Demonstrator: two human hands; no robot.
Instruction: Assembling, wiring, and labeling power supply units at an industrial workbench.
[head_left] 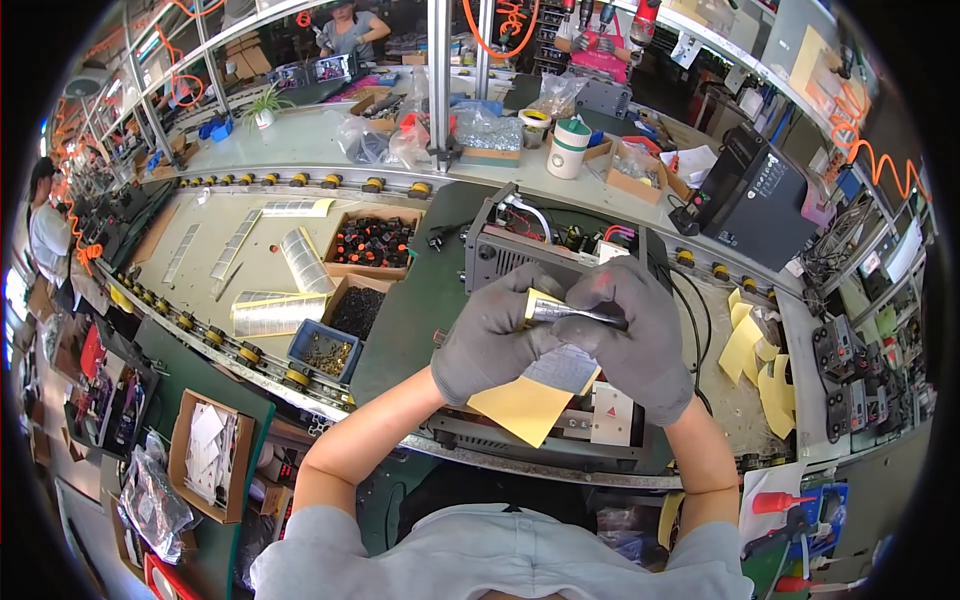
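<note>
Head view: sheet (527, 405) between gloved hands, over the open unit (504, 258).
Left hand (497, 335), right hand (637, 335): fingers curled, gripping the bent upper edge, which spans between fingertips; yellow part shows below.

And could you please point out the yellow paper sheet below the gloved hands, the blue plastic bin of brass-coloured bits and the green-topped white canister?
Yellow paper sheet (522, 408): head view, lower part.
Blue plastic bin (317, 368): head view, front wall.
Green-topped white canister (566, 162): head view, white side.
</note>
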